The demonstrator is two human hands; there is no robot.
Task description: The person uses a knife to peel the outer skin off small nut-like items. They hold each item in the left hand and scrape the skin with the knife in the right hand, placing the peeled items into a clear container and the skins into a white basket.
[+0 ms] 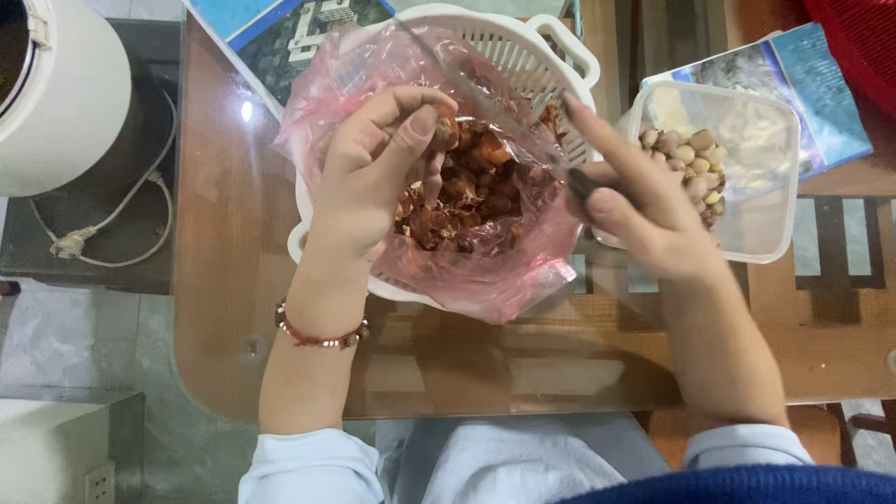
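A brown-skinned shallot (444,133) sits pinched in the left hand (378,173) over the pink bag of peelings (467,201), so scraps drop in. At three o'clock, the right hand (635,201) clamps a knife (485,103); peeled bulbs fill the plastic tub (747,177).

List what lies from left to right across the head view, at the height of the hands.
White round appliance → left hand pinching a small brown piece → white basket lined with a pink bag of brown peelings → right hand gripping a knife → clear tub of pale peeled pieces.
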